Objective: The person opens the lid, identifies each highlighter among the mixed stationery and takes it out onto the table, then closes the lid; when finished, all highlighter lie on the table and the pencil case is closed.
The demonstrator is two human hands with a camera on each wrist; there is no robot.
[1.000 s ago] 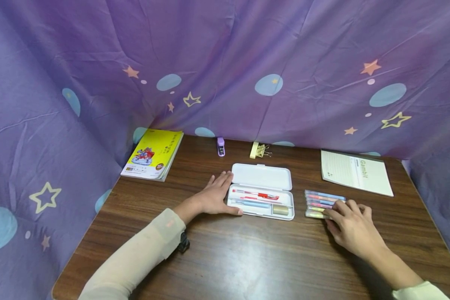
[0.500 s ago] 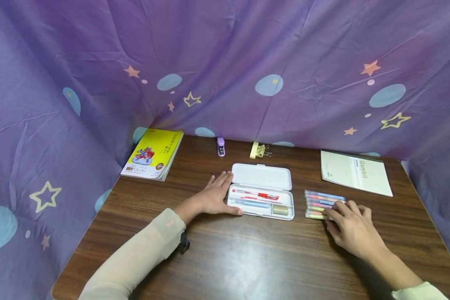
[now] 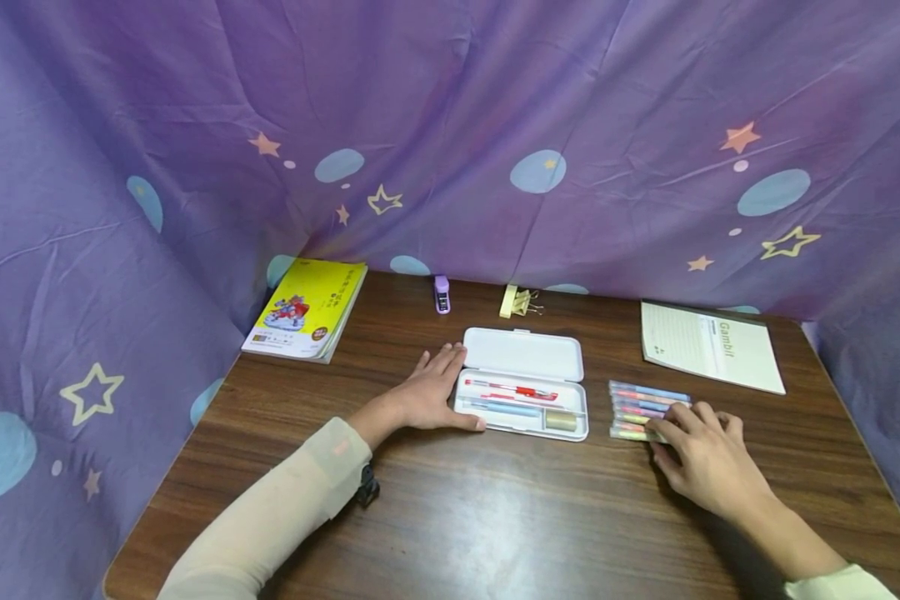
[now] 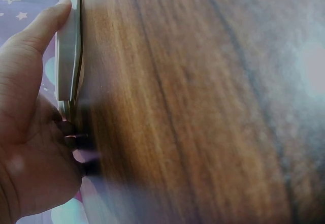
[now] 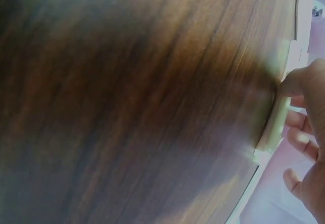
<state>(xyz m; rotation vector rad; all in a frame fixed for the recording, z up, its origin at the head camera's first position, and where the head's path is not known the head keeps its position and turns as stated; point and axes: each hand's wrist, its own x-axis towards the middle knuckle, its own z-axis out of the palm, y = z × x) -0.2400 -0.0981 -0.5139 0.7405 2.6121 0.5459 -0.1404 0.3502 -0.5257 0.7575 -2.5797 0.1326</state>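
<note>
A white pencil case (image 3: 523, 353) lies open, lid folded back. A red pen (image 3: 521, 389), a pale blue pen (image 3: 504, 407) and a tan block (image 3: 561, 419) rest in its tray. My left hand (image 3: 427, 396) spreads at the case's left end, fingers straight; the thumb reaches along its front corner, touching the case wall (image 4: 68, 61) in the left wrist view. Several capped highlighters (image 3: 648, 392) lie in a row right of the case. My right hand (image 3: 708, 454) bends over their right ends, thumb and fingertips pinching the nearest, yellow-green highlighter (image 5: 277, 125).
A yellow-covered book (image 3: 311, 304) lies at the back left. Along the back stand a small purple stapler (image 3: 441, 294) and a pale yellow binder clip (image 3: 520, 302). A cream notebook (image 3: 712, 346) lies at the back right, before a purple curtain (image 3: 450, 167).
</note>
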